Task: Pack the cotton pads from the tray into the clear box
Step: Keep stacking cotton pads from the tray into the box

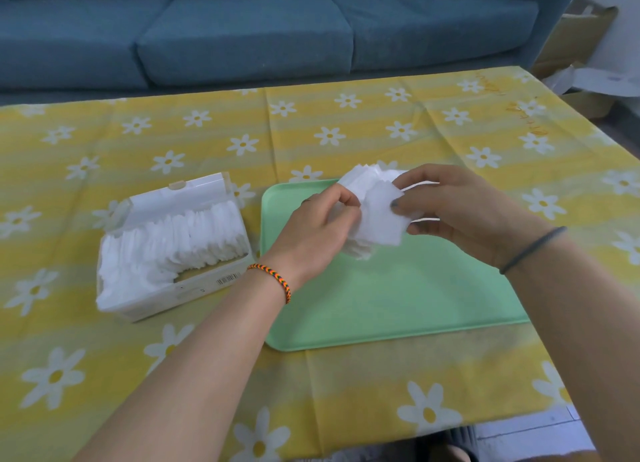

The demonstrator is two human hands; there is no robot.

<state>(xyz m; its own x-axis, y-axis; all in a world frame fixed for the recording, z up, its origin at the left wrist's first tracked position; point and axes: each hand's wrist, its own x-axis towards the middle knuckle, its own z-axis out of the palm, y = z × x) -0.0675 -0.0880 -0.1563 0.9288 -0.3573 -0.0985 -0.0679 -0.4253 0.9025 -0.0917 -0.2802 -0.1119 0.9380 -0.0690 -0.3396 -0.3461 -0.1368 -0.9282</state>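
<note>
Both hands hold a loose stack of white square cotton pads (379, 219) above the far half of the green tray (398, 298). My left hand (322, 226) grips the stack from its left side, fingers curled round the pads. My right hand (446, 212) pinches it from the right, thumb on the front pad. The clear box (166, 250) stands left of the tray with its lid up. Rows of white pads fill most of it, with a gap near its front right corner.
A yellow tablecloth with white daisies (346, 132) covers the table. A blue sofa (242, 35) runs along the far side. Cardboard boxes (581, 42) stand at the far right, beyond the table's corner.
</note>
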